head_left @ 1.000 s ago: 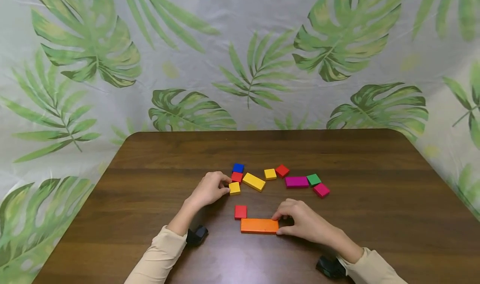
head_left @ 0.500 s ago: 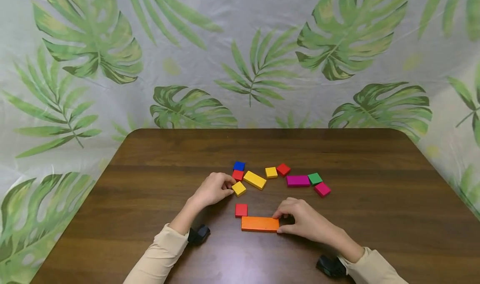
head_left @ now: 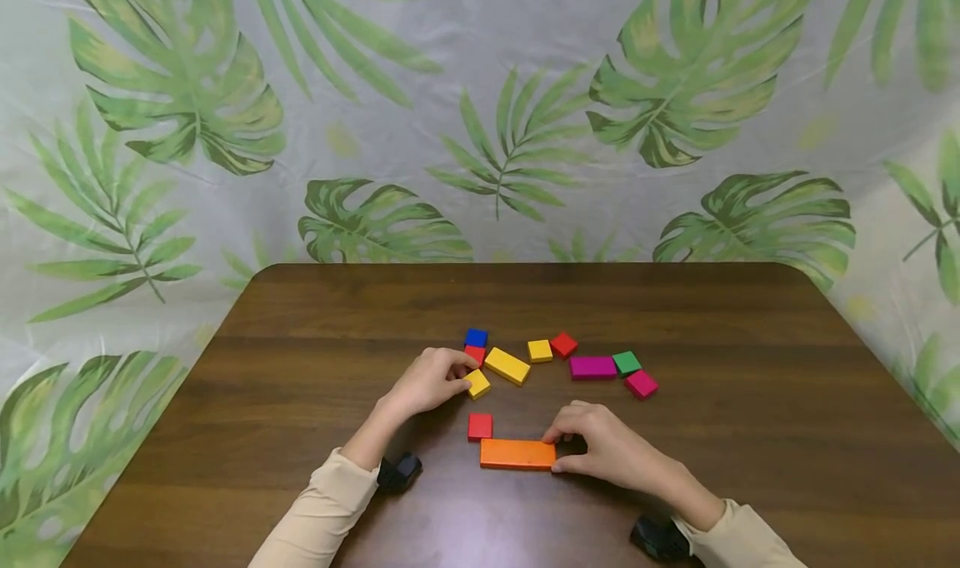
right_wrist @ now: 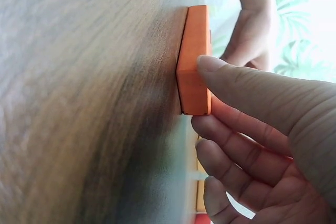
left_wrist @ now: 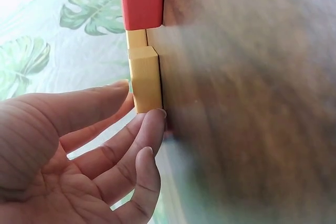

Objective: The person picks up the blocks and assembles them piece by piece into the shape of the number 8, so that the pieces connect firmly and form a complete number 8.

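midway between the left and right edges of the table (head_left: 300, 318), well short of its far edge, the left hand (head_left: 427, 381) pinches the small yellow block (head_left: 477, 384), which sits askew to that edge. nearer than this, the right hand (head_left: 603, 443) pinches the right end of the orange block (head_left: 517, 454), lying flat, roughly parallel to the far edge. the near red square (head_left: 480, 426) adjoins its far-left corner; contact not confirmed. the step is judged to be positioning yellow: grip lightly by opposite sides, clear the partly hidden red square (head_left: 476, 353) behind, square it up, and hold orange steady without pushing.
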Demonstrator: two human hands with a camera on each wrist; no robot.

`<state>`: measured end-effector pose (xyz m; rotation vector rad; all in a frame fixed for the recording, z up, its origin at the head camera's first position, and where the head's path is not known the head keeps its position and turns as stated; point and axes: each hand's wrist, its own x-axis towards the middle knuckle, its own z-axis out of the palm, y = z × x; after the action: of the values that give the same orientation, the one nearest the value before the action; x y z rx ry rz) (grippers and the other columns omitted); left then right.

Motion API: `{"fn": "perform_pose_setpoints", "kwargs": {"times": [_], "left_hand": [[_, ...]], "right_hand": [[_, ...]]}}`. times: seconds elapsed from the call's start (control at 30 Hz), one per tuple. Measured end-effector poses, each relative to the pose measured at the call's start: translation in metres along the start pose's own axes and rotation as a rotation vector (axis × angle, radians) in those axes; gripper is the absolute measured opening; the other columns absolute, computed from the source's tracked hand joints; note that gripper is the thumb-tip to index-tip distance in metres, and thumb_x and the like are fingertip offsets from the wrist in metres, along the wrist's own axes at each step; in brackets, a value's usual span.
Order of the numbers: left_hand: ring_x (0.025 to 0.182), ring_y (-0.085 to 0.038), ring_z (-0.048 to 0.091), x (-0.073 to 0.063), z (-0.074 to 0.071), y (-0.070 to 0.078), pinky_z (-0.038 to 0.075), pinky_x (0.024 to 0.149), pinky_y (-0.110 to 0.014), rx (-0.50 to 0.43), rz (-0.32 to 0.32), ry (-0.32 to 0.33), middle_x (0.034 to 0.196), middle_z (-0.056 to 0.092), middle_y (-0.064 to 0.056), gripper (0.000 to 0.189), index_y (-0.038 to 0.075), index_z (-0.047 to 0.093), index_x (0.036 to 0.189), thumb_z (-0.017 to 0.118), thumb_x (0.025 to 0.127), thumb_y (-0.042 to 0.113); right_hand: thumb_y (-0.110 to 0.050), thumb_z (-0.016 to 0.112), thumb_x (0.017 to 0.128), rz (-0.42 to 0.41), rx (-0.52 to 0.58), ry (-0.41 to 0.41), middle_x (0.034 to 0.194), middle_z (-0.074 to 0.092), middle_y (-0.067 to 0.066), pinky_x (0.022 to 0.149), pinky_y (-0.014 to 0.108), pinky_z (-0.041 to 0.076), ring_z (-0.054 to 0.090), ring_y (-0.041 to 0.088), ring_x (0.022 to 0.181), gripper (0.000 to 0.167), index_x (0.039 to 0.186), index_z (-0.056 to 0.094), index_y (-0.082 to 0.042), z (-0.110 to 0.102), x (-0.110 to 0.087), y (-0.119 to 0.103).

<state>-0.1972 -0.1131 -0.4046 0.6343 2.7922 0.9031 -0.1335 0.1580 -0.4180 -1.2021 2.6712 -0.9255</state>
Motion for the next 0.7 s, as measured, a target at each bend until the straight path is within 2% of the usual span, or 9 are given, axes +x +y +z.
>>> {"fn": "perform_pose_setpoints", "kwargs": {"times": [0.43, 0.7], "left_hand": [[0.072, -0.010, 0.055, -0.004, 0.001, 0.007, 0.043, 0.061, -0.021, 0.059, -0.013, -0.019, 0.083, 0.067, -0.003, 0.022, 0.010, 0.070, 0.104, 0.069, 0.082, 0.010], [0.066, -0.010, 0.051, -0.006, 0.003, 0.013, 0.040, 0.057, -0.022, 0.082, -0.018, -0.036, 0.078, 0.064, -0.002, 0.022, 0.010, 0.070, 0.103, 0.070, 0.081, 0.010]], "right_hand": [[-0.023, 0.077, 0.076, 0.011, -0.009, -0.013, 0.087, 0.066, -0.008, 0.072, 0.021, 0.047, 0.054, 0.005, 0.080, 0.018, 0.092, 0.071, -0.016, 0.000, 0.001, 0.000], [-0.023, 0.077, 0.076, 0.012, -0.005, -0.009, 0.088, 0.066, -0.009, 0.073, 0.022, 0.047, 0.055, 0.006, 0.081, 0.018, 0.092, 0.071, -0.017, 0.000, 0.001, 0.001]]}}
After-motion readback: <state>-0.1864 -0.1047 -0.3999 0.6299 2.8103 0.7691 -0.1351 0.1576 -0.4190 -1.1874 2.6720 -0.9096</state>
